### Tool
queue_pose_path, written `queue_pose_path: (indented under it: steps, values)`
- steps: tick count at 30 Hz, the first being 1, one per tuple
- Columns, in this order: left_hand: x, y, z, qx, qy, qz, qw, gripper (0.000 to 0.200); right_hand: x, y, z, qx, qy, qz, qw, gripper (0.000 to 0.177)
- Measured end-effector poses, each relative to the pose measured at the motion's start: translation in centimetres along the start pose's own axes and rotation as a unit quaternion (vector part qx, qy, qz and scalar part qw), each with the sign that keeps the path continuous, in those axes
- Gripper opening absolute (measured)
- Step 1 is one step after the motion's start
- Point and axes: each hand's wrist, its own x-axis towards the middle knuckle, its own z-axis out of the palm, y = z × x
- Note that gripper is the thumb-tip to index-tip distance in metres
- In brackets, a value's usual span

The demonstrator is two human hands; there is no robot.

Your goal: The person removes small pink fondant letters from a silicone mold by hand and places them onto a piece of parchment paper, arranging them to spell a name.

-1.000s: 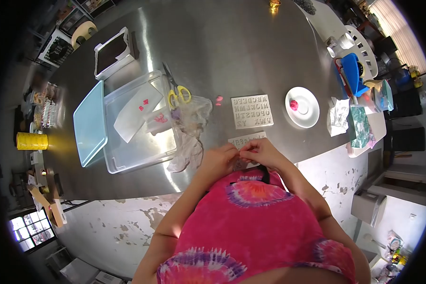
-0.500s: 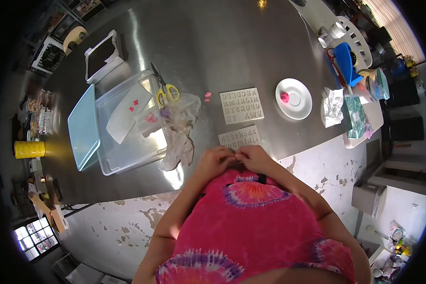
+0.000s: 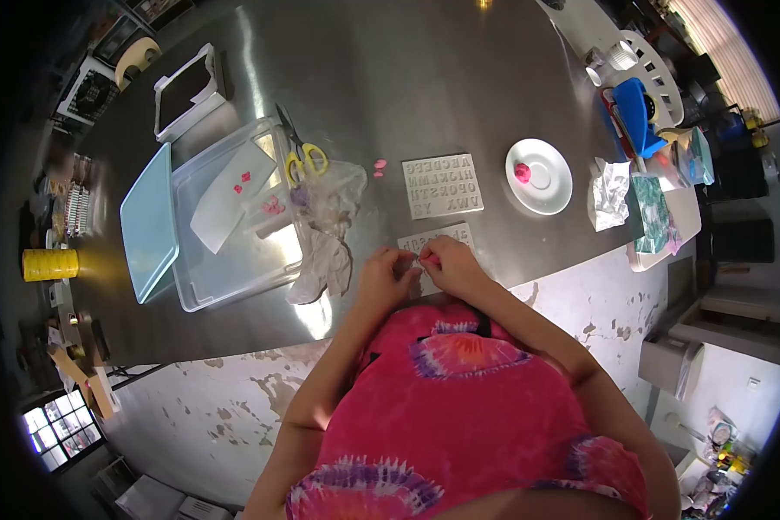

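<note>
Both hands are together at the table's front edge, over the lower letter mould [image 3: 459, 232], and cover part of it. My left hand [image 3: 388, 276] is closed, its fingertips pressed near those of the other hand. My right hand [image 3: 449, 264] pinches with thumb and forefinger; whatever lies between the fingertips is too small to make out. Just beyond lies a grey mould of capital letters [image 3: 443, 186]. Small pink pieces [image 3: 380, 165] lie to its left. On the right, a white saucer [image 3: 559, 180] holds a pink lump [image 3: 523, 173] that looks like modelling paste.
To the left are a clear plastic box [image 3: 201, 295] with white paper [image 3: 219, 221] and pink pieces, its blue lid [image 3: 150, 230], yellow-handled scissors [image 3: 305, 163] and crumpled plastic bags [image 3: 325, 260]. A white tray [image 3: 189, 100] stands farther back. Crumpled foil [image 3: 611, 195] lies at right.
Both hands have moved forward, away from my body, and now overlap the lower mould. The fingers have shifted, with the left ones slightly more apart from the right. The view has tilted slightly.
</note>
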Motion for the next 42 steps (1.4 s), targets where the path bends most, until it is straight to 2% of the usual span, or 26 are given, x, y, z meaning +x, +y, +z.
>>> queue_pose_path:
  steps: [5, 12, 16, 18, 21, 23, 28, 30, 32, 33, 36, 38, 40, 42]
  values:
    - [0.1, -0.1, 0.3, -0.017, 0.000, -0.062, 0.998, 0.019, -0.4, -0.3, 0.1, -0.017, -0.021, -0.004, 1.000, 0.012]
    - [0.4, -0.6, 0.5, -0.023, 0.002, -0.081, 0.996, 0.019, -0.7, -0.5, 0.1, -0.011, -0.047, 0.001, 0.999, 0.014]
    - [0.7, -0.6, 0.6, -0.025, 0.004, -0.098, 0.995, 0.020, -0.4, -0.5, 0.5, -0.043, -0.016, -0.006, 0.999, 0.014]
    - [0.8, -0.5, 0.6, -0.029, 0.005, -0.114, 0.993, 0.020, 0.2, -0.7, 0.2, 0.011, 0.009, 0.042, 0.999, 0.016]
    - [0.9, -0.2, 0.4, -0.016, 0.006, -0.122, 0.992, 0.020, 1.0, -1.1, -0.6, 0.038, -0.014, 0.095, 0.995, 0.020]
    - [1.1, 0.1, 0.3, 0.004, -0.001, -0.145, 0.989, 0.019, 1.3, -0.8, -0.8, 0.025, -0.028, 0.083, 0.996, 0.021]
    - [1.1, 0.2, 0.6, 0.021, 0.022, -0.125, 0.992, 0.016, 1.4, -0.5, -1.4, 0.025, -0.037, 0.069, 0.997, 0.024]
    - [0.8, 0.2, 0.9, 0.018, 0.028, -0.106, 0.994, 0.015, 1.3, -0.4, -1.4, 0.054, -0.040, 0.106, 0.992, 0.027]
    - [0.1, 0.2, 1.2, 0.069, 0.041, -0.032, 0.996, 0.012, 1.1, 0.3, -0.7, 0.064, -0.015, 0.091, 0.994, 0.028]
    - [-0.1, 0.2, 1.2, 0.069, 0.042, -0.032, 0.996, 0.012, 1.1, 0.3, -0.5, 0.075, 0.012, 0.076, 0.994, 0.029]
    - [-0.2, 0.8, 1.4, 0.083, 0.047, -0.038, 0.995, 0.010, 1.0, 0.5, -0.6, 0.113, 0.006, 0.088, 0.990, 0.030]
    - [0.3, 1.8, 1.1, 0.076, 0.065, -0.104, 0.989, 0.012, 1.0, 0.7, -0.6, 0.086, -0.001, 0.085, 0.993, 0.030]
    - [0.3, 1.3, 1.1, 0.075, 0.061, -0.103, 0.990, 0.011, 1.2, 0.7, -0.6, 0.059, -0.009, 0.080, 0.995, 0.031]
    - [0.3, 1.0, 1.1, 0.074, 0.056, -0.101, 0.990, 0.009, 1.2, 0.7, -0.5, 0.089, -0.017, 0.107, 0.990, 0.032]
